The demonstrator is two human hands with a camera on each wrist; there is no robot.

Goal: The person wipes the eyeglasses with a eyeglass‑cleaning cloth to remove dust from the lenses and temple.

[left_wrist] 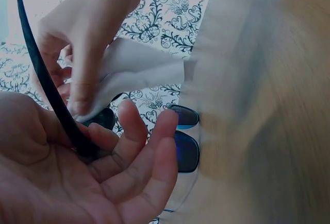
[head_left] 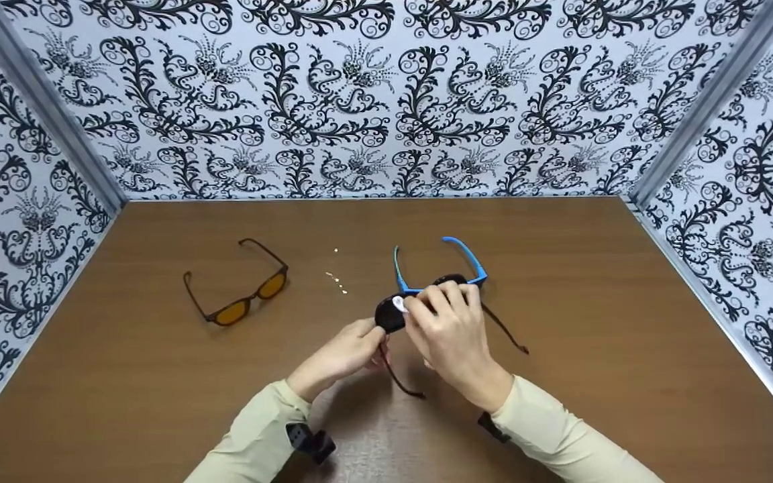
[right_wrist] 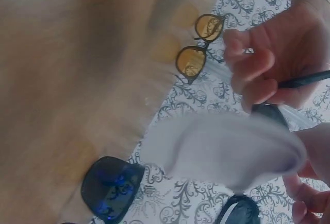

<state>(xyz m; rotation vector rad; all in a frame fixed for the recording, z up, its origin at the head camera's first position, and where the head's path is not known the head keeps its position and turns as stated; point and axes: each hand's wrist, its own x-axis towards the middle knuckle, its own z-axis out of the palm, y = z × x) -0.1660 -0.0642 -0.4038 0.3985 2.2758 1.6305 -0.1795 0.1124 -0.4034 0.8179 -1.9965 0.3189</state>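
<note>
A pair of dark-lensed sunglasses (head_left: 387, 316) is held off the table, its thin temples pointing toward the person. My left hand (head_left: 343, 354) pinches the frame at its left end between thumb and fingers; in the left wrist view the other fingers are loosely bent beside the temple (left_wrist: 46, 80). With curled fingers, my right hand (head_left: 455, 339) holds a white cloth (right_wrist: 221, 149) against the front of the left lens. Most of the cloth hides behind that hand in the head view, but it hangs out broadly in both wrist views.
Blue-framed glasses (head_left: 472, 260) lie just beyond the hands, partly covered by them. Dark-framed glasses with orange lenses (head_left: 232, 313) rest on the left of the wooden table (head_left: 158, 396). Several small pale specks (head_left: 337, 280) lie between the two pairs. Patterned walls (head_left: 359, 100) enclose the table.
</note>
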